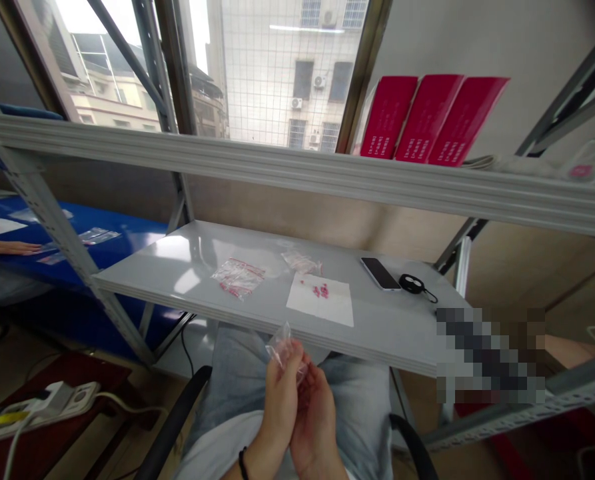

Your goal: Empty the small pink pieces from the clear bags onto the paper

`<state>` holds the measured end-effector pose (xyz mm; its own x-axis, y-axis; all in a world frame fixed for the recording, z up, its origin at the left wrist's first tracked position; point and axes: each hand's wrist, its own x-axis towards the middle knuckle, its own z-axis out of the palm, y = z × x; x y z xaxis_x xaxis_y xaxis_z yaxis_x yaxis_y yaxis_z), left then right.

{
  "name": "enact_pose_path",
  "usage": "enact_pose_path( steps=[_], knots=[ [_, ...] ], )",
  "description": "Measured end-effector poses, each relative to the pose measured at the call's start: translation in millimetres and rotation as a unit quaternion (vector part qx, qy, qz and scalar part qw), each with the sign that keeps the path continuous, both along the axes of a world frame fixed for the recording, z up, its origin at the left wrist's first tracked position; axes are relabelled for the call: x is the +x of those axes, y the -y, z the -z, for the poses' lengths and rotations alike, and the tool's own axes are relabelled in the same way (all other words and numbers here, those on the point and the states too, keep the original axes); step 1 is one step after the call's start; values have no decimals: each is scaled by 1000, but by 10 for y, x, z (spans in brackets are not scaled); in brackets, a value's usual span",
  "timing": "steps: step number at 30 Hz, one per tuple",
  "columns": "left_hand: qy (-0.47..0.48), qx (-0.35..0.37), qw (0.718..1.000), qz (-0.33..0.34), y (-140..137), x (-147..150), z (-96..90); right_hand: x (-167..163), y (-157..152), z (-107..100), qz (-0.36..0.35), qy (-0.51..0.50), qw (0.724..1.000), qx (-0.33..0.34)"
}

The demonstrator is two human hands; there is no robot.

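Note:
Above my lap, my two hands are brought close together around a small clear plastic bag [278, 348]. My left hand [283, 383] is closed on it, and the bag's crinkled end sticks up past the fingers. Pressed against the left, my right hand [317, 407] has its fingers curled round the bag's lower side; what lies between the palms is mostly hidden. Just beyond, on the grey table [177, 287], a sheet of white paper [334, 310] carries a cluster of small pink pieces [322, 291]. Left of the paper lies a pile of clear bags [240, 277] with red lines, and more bags [301, 262] lie behind it.
A phone [380, 274] and a round black case [411, 284] lie on the table's right side. Red boxes [427, 120] stand on the shelf above. A co-worker's hand [7, 248] rests at a blue table [127, 223] on the left. A power strip [77, 400] sits lower left.

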<state>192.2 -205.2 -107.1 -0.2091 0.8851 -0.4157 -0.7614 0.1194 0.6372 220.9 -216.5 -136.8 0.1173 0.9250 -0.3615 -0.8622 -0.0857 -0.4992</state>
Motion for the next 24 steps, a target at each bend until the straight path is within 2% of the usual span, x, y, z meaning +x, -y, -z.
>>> enact_pose_path(
  steps=[3, 6, 9, 13, 15, 18, 24],
  knots=[
    [-47, 30, 998, 3, -54, -80, -103, -1, -14, -130, -8, -35, 999, -30],
    [-51, 52, 997, 4, -80, -112, -209, 14, -31, -214, -11, -48, 998, -38],
    [-19, 51, 998, -10, -105, -102, -314, 37, -53, -260, -4, -48, 998, -50],
    [54, 55, 996, -50, -227, -153, -469, 124, -103, -330, 46, -56, 995, -67],
    [68, 81, 991, -77, -322, -237, -536, 234, -190, -396, 72, -45, 995, -44],
    [72, 102, 988, -90, -464, -407, -605, 496, -491, -541, 92, 7, 996, 21],
    [55, 75, 995, -35, -798, -593, -673, 1008, -1537, -798, 94, 108, 983, 116]
  ],
)
